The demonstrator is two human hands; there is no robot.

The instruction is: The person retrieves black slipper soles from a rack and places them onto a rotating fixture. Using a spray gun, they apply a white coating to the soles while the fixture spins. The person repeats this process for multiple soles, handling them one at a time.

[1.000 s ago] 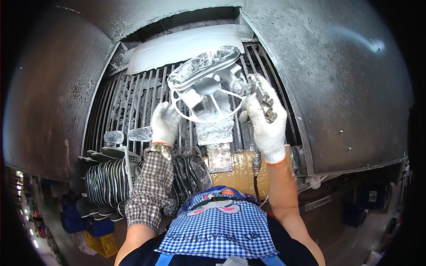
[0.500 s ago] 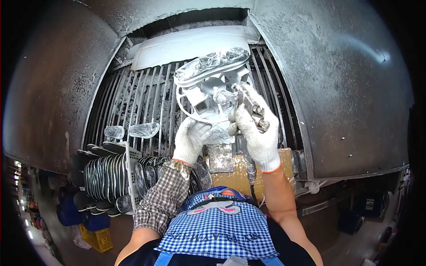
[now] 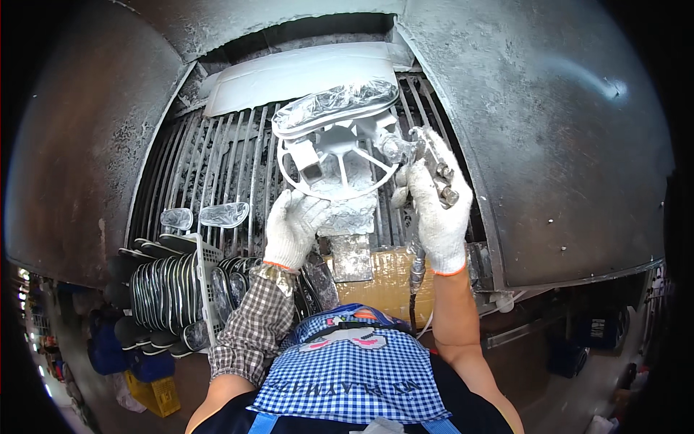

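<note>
My left hand [image 3: 293, 224], in a white knit glove, is at the lower left rim of a white-coated spoked turntable [image 3: 343, 165]; its fingers are partly bent and seem to touch the rim or the crusted base below. On the turntable stands a pair of shoe soles [image 3: 336, 112] with white sides and clear film over the top. My right hand [image 3: 442, 217], also gloved, is wrapped round a paint-crusted spray gun [image 3: 396, 148], its nozzle end just right of the turntable. A hose [image 3: 416, 271] hangs below the gun.
Metal slats [image 3: 231, 159] run under the work, between tall booth walls [image 3: 564, 145]. A white sheet [image 3: 296, 72] lies at the back. Two film-covered pieces [image 3: 224, 215] rest on the slats at left. Below them a white basket [image 3: 206, 275] stands beside rows of dark soles [image 3: 163, 289]. Cardboard [image 3: 390, 275] lies in front.
My right hand has moved the spray gun to the right, away from the middle of the turntable, so more spokes show. The whole view has shifted slightly. My left hand stays by the rim.
</note>
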